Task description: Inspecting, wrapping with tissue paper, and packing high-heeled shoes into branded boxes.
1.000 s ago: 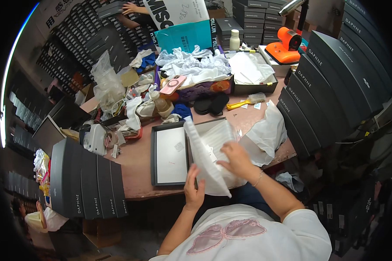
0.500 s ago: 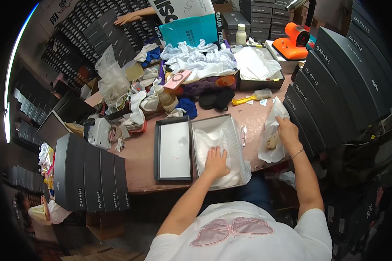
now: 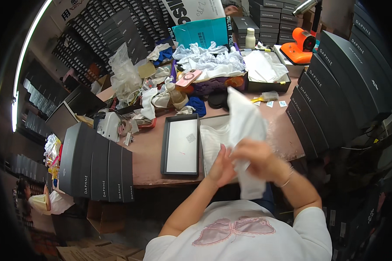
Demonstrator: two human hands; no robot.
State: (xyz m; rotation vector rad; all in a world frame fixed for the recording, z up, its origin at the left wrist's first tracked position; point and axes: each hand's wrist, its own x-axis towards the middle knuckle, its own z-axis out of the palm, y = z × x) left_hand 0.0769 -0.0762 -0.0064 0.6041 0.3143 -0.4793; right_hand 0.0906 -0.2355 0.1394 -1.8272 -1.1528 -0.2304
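My right hand (image 3: pixel 259 160) is closed on a white paper-wrapped bundle (image 3: pixel 247 117), lifted above the table's front edge and blurred by motion. What the paper holds is hidden. My left hand (image 3: pixel 222 168) is beside it, palm turned up and fingers stretched out, close to the bundle's lower part; contact is unclear. Behind the hands lies an open shoebox (image 3: pixel 214 118) lined with white tissue paper (image 3: pixel 212 135), partly covered by the bundle. Left of that box is a dark box lid (image 3: pixel 181 145) lying with its white inside up.
Stacked dark shoeboxes (image 3: pixel 324 93) tower at the right, and more boxes (image 3: pixel 96 165) stand at the left front. Farther back are a yellow-handled brush (image 3: pixel 265 97), a pink phone (image 3: pixel 188 78), crumpled white paper (image 3: pixel 209 58), a bottle (image 3: pixel 250 39) and an orange device (image 3: pixel 297 47).
My right hand has raised the paper bundle from the table's right side and brought it left, in front of the shoebox. My left hand has come off the tissue and turned palm up.
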